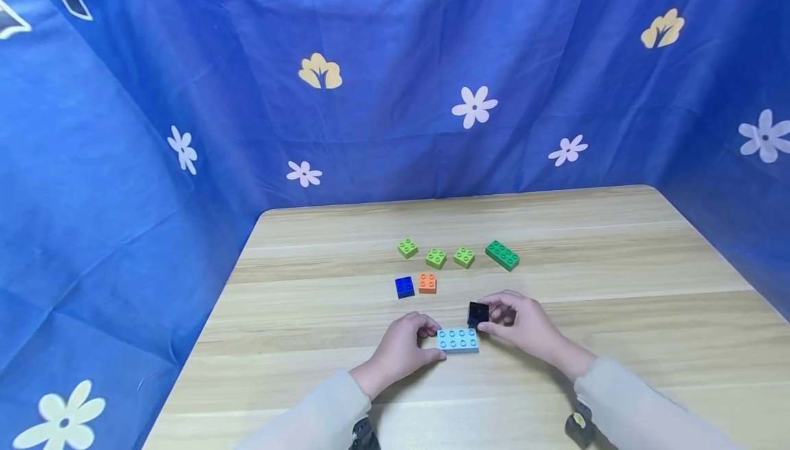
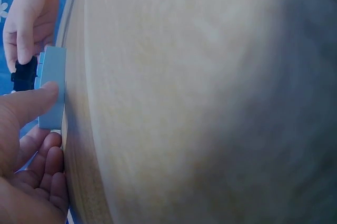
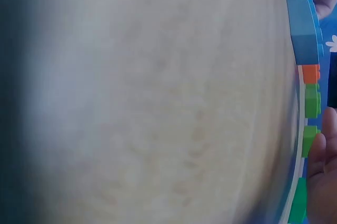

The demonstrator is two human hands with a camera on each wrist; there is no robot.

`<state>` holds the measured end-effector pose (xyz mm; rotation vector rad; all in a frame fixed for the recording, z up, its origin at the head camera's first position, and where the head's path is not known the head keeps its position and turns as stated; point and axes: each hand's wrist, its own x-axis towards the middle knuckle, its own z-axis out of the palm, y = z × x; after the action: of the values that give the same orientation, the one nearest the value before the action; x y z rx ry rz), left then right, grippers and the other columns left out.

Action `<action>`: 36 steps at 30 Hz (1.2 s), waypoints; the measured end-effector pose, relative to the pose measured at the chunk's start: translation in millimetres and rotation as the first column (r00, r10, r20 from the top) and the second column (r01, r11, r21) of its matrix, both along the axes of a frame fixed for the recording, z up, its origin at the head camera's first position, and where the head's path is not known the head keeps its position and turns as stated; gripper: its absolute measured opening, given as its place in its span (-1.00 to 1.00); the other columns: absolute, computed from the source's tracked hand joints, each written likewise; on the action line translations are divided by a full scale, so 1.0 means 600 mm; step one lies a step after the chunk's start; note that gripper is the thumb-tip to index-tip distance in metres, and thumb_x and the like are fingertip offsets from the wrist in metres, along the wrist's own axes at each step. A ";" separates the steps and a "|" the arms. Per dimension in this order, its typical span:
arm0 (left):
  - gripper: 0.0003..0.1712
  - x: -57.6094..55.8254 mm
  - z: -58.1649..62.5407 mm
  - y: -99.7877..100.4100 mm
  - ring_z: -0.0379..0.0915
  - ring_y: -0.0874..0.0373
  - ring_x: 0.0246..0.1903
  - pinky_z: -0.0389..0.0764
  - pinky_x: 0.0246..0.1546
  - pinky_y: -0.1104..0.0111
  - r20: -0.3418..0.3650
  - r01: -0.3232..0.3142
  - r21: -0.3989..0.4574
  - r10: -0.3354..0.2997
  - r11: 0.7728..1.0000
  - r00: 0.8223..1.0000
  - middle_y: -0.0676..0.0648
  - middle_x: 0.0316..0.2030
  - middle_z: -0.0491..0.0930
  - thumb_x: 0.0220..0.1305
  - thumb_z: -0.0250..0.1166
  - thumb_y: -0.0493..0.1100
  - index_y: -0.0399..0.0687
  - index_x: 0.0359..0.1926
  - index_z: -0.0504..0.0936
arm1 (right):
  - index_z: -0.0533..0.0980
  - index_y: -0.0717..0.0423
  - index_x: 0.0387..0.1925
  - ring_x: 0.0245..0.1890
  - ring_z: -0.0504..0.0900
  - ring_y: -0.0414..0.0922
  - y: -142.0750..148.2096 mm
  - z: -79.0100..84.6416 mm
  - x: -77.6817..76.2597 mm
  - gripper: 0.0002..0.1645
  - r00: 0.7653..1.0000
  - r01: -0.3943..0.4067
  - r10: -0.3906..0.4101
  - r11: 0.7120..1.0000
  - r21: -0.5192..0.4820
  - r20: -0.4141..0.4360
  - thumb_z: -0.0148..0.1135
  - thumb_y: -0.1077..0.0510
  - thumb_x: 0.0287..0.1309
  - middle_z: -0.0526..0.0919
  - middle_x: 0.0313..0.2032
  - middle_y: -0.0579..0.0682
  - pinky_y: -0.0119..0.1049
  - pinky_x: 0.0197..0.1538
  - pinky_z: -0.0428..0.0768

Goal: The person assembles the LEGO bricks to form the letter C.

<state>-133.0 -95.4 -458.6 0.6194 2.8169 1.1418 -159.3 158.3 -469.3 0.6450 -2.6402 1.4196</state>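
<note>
A light blue eight-stud toy brick (image 1: pixel 457 341) lies on the table, studs up. My left hand (image 1: pixel 402 348) holds its left end between thumb and fingers; the thumb lies along its near side in the left wrist view. In my right hand (image 1: pixel 521 323) a black brick (image 1: pixel 478 314) is pinched between thumb and fingertips, just above the light blue brick's right end. From the left wrist camera, the black brick (image 2: pixel 25 75) appears right beside the studs of the light blue brick (image 2: pixel 52 68). At the right wrist view's edge the black brick is partly cut off.
Farther back lie a dark blue brick (image 1: pixel 404 287) and an orange brick (image 1: pixel 427 283), side by side. Behind them are light green bricks (image 1: pixel 435 258) in a loose row, with a longer dark green brick (image 1: pixel 503 255) to their right. A blue patterned cloth (image 1: pixel 382 114) hangs behind the table (image 1: pixel 296 265).
</note>
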 end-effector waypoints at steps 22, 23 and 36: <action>-0.61 0.002 0.004 -0.001 0.41 0.25 -0.36 0.51 -0.25 0.40 -0.001 0.009 0.009 -0.009 1.000 1.000 0.11 -0.39 0.51 -0.16 0.56 -0.16 -0.12 -0.27 0.63 | 0.62 0.04 -0.12 -0.40 0.55 -0.19 0.002 0.001 0.019 -0.53 0.989 -0.148 0.148 0.988 -0.036 -0.001 0.54 0.08 -0.16 0.56 -0.39 -0.24 -0.37 -0.34 0.58; -0.61 0.002 0.004 -0.001 0.41 0.25 -0.36 0.51 -0.25 0.40 -0.001 0.010 0.009 -0.010 1.000 1.000 0.11 -0.39 0.51 -0.16 0.56 -0.16 -0.12 -0.27 0.63 | 0.62 0.03 -0.12 -0.40 0.55 -0.19 0.002 0.001 0.019 -0.53 0.989 -0.150 0.150 0.988 -0.034 -0.001 0.53 0.07 -0.16 0.56 -0.39 -0.25 -0.37 -0.34 0.58; -0.62 0.000 0.005 0.000 0.41 0.25 -0.35 0.50 -0.24 0.40 0.021 0.003 0.006 -0.003 1.000 1.000 0.11 -0.38 0.51 -0.13 0.55 -0.15 -0.11 -0.25 0.62 | 0.63 0.03 -0.16 -0.43 0.55 -0.22 0.002 0.001 0.018 -0.54 0.983 -0.175 0.175 0.984 0.005 -0.060 0.55 0.14 -0.21 0.56 -0.40 -0.29 -0.39 -0.35 0.56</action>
<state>-132.8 -95.1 -455.8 0.6080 2.7954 1.1499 -148.7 159.3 -468.5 0.9260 -2.5929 1.4175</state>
